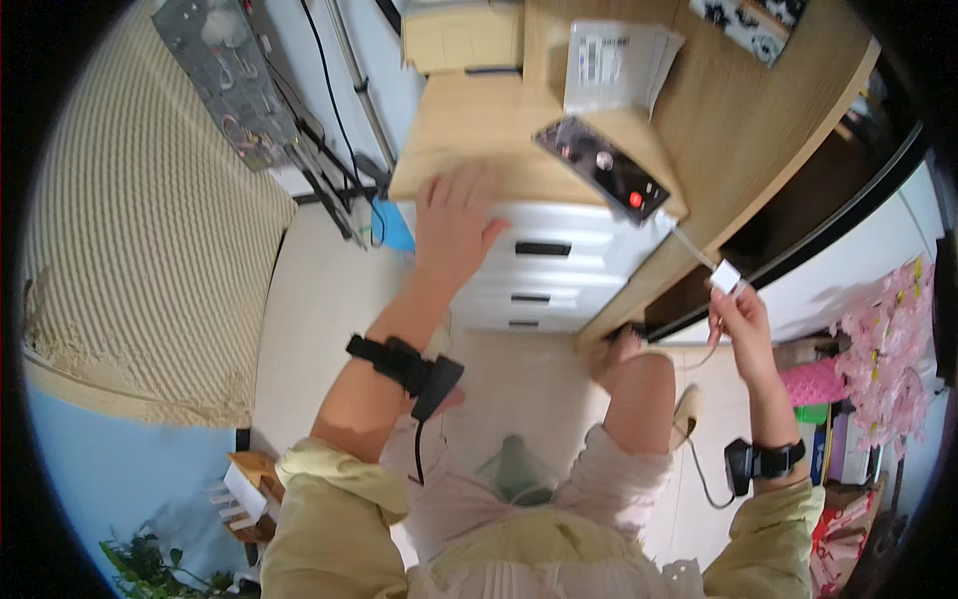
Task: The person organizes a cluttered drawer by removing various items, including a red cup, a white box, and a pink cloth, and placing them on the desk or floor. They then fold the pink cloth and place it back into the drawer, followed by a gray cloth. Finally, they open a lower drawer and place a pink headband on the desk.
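A smartphone (605,169) with a lit screen lies slantwise at the right part of the wooden top (479,112) of a drawer cabinet, its lower end reaching over the front edge. From that end a white cable runs to a small white adapter (725,277), pinched between the fingertips of my right hand (737,318). A thin cable trails below this hand. My left hand (458,217), somewhat blurred, is at the cabinet's front edge with fingers apart and nothing held. Both my forearms wear black straps with small devices and cables.
White drawers (542,249) with black handles face me. A white package (610,67) bearing a label stands behind the phone. A metal stand (359,82) is at back left, beside a ribbed beige cover (165,224). Pink artificial flowers (887,352) are at right; a slipper (688,415) lies on the floor.
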